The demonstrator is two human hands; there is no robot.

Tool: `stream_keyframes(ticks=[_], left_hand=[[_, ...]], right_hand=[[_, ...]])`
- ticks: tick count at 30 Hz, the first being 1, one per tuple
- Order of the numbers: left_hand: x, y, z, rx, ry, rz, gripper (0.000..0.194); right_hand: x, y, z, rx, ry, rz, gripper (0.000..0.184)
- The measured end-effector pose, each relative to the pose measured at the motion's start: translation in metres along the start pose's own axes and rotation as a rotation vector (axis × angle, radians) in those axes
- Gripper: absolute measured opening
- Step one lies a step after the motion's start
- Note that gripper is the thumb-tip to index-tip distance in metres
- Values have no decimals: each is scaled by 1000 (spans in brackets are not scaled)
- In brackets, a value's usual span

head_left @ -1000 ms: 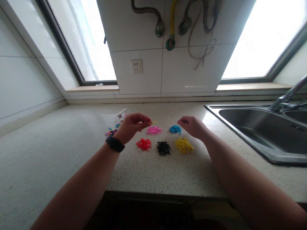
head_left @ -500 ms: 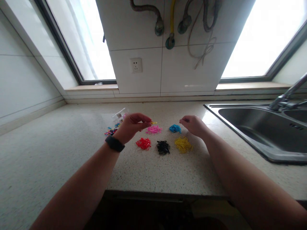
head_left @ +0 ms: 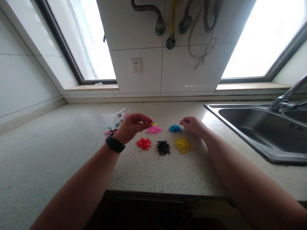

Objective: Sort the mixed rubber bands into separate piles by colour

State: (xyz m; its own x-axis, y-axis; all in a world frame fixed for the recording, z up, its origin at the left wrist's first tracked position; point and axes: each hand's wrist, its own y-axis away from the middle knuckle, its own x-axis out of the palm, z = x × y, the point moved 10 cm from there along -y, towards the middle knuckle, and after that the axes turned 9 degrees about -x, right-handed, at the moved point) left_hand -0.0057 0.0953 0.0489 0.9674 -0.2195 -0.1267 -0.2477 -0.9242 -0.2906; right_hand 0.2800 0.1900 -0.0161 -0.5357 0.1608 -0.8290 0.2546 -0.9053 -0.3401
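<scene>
My left hand (head_left: pixel 137 124), with a dark watch on its wrist, is closed in a pinch on a small yellow rubber band (head_left: pixel 154 124), just above a pile of pink bands (head_left: pixel 154 129). My right hand (head_left: pixel 192 124) is beside a pile of blue bands (head_left: pixel 175 128), its fingertips pinched together; whatever they hold is too small to make out. Closer to me lie a red pile (head_left: pixel 144 143), a black pile (head_left: pixel 163 147) and a yellow pile (head_left: pixel 183 145). Left of my left hand, a mixed-colour pile (head_left: pixel 111 131) is partly hidden by the hand.
A clear plastic container or bag (head_left: pixel 120 114) lies behind my left hand. The speckled countertop (head_left: pixel 148 175) ends at a front edge near me. At the right is a metal sink (head_left: pixel 254 127) with a faucet (head_left: pixel 280 100). The tiled wall bears a socket (head_left: pixel 136 65).
Both hands stay almost in place. The yellow band at my left fingertips has shifted very slightly; the piles look the same.
</scene>
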Motion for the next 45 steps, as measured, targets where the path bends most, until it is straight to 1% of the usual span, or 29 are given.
stream_keyframes(ticks=[9,18,22,27,34,45], left_hand=[[3,2,-5,30,62,29,15],[2,1,-1,4,23,13,17],[4,2,-2,1,47,24,15],[5,2,-1,-7,16,19,17],[5,2,1,-20,27,17,19],[6,2,0,-18,40,26,18]], right_hand=[[3,-1,-2,10,-2,33,32],[1,0,1,-21,-20,9,31],[2,0,0,-9,-4,23,32],[2,0,0,-3,-8,31,31],[2,0,3,-25,0,34,30],[6,-1,-3,-2,2,35,29]])
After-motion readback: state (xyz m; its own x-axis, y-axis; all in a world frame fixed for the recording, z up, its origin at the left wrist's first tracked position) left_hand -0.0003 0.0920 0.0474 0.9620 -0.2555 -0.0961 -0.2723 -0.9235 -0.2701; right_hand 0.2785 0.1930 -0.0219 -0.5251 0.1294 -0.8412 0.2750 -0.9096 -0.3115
